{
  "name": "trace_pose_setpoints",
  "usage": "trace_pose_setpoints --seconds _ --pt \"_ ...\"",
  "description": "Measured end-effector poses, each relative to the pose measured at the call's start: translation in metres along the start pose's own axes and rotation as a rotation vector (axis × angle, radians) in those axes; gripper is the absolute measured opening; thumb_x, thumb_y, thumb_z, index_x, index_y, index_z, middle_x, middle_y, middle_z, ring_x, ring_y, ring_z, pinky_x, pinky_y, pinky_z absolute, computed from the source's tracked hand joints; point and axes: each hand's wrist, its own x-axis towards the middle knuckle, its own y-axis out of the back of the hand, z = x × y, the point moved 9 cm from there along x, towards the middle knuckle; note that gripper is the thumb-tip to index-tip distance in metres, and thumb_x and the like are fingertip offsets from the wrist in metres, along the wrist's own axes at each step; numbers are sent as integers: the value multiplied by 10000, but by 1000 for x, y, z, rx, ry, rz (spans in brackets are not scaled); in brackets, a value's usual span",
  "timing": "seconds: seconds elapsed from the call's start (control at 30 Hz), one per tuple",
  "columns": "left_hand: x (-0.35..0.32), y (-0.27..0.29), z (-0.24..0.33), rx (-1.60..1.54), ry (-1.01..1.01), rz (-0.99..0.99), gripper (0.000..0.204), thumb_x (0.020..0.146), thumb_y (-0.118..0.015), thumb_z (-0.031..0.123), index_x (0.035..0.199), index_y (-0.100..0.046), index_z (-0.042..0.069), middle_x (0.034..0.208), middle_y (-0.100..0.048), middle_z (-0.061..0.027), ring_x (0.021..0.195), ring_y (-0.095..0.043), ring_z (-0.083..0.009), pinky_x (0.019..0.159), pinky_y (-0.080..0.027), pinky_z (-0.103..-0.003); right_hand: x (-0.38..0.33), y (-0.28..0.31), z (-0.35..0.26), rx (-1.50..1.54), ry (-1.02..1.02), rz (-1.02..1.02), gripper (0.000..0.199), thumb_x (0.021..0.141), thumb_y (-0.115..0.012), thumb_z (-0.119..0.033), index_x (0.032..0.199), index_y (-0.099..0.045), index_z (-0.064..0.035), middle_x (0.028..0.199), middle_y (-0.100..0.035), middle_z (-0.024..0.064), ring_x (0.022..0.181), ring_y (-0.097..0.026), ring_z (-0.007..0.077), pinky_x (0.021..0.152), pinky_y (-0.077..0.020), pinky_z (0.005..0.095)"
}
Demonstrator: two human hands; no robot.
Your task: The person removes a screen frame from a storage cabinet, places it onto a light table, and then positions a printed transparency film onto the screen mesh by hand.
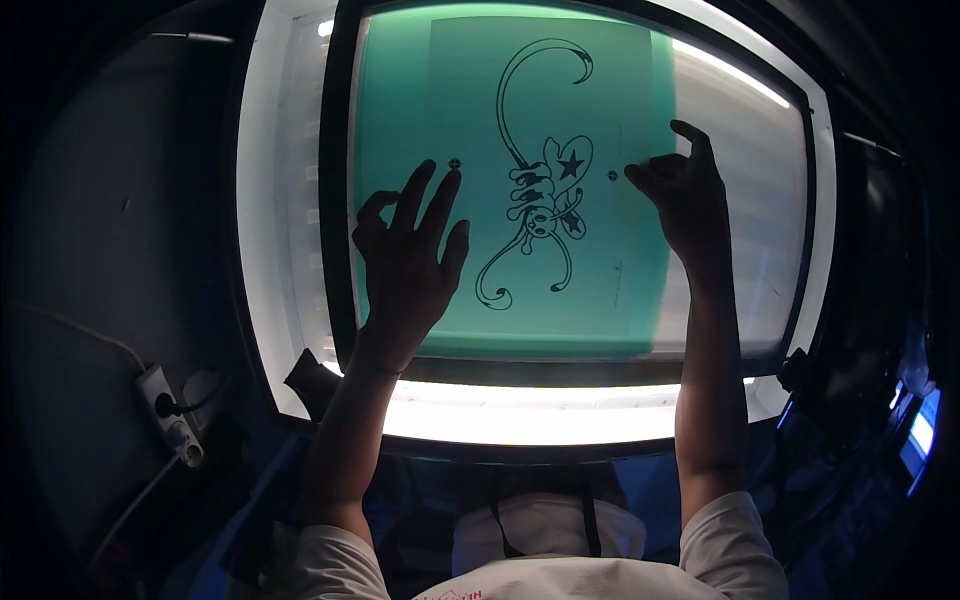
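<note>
A translucent sheet [460,60] with a black line drawing [533,190] of a skull-like figure with star-marked wings and curling lines lies on a green-coated screen [395,60]. The screen's dark frame [560,372] surrounds it. My left hand [408,255] is open over the left part, fingers spread, two fingertips beside a small crosshair mark [455,163]. Over the right edge of the green area is my right hand [693,195], open and holding nothing, thumb and forefinger apart. Its nearest fingertip points at the other crosshair mark [613,176]. Whether the fingertips touch the surface, I cannot tell.
A lit white light box [530,412] glows beneath and around the frame. Dark clamp-like pieces [312,382] sit at its near corners. At the left, a white power strip [168,415] with a plugged-in cable hangs in shadow. A bright screen-like glow [922,425] shows at far right.
</note>
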Motion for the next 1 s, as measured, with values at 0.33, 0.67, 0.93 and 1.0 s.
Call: trace_pose_setpoints --seconds 0.33,0.67,0.93,1.0 --pt "-1 1 -1 -28 8 13 433 893 -576 267 1319 -530 209 1396 -457 5 1136 -364 -253 1005 -271 -400 0 1 0 32 -32 -2 632 770 -731 -217 1264 -408 6 913 -698 151 892 -679 271 850 -499 368" --pt "0 1 -1 -29 13 9 427 898 -569 273 1318 -532 207 1396 -458 6 1143 -361 -255 1000 -272 -395 0 1 2 32 -30 4 637 763 -734 -227 1264 -418 7 919 -694 158 888 -678 271 839 -502 366" --pt "-1 1 -2 -20 11 10 429 899 -569 274 1321 -529 208 1401 -452 8 1146 -360 -256 1000 -273 -399 0 1 2 44 -23 7 632 761 -734 -225 1263 -427 5 917 -693 159 884 -678 268 832 -505 365" --pt "-1 0 -1 -19 9 6 430 897 -571 275 1321 -528 210 1400 -451 9 1147 -357 -256 1000 -276 -400 0 1 3 52 -24 5 631 760 -734 -223 1262 -427 4 918 -693 158 884 -678 268 832 -505 364"
